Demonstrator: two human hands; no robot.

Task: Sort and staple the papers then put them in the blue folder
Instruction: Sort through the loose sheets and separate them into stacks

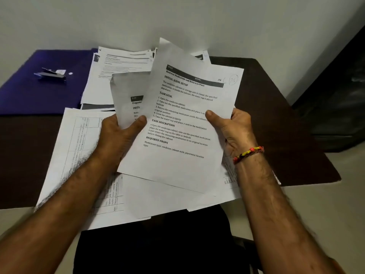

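Dark brown tabletop [266, 107] set against a pale wall, seen from above. Both hands are raised over the centre of the frame. The right hand [235, 129] pinches a printed sheet [183, 119] at its right edge, thumb on the face and fingers behind. The left hand [120, 133] grips a second sheet [128, 89], which curls at its top, in the same manner. Loose papers [83, 155] lie fanned beneath the forearms and overhang the near table edge; another pile [118, 66] lies at upper centre, partly over the blue folder [29, 93] at upper left, on which a stapler [52, 75] rests. Single sheets are judged light, limp and slippery against one another, creasing easily; hold is best taken at a side margin, with the stack squared before stapling. Overhanging pages could slide off the near edge. Open room lies at the bare right of the table.
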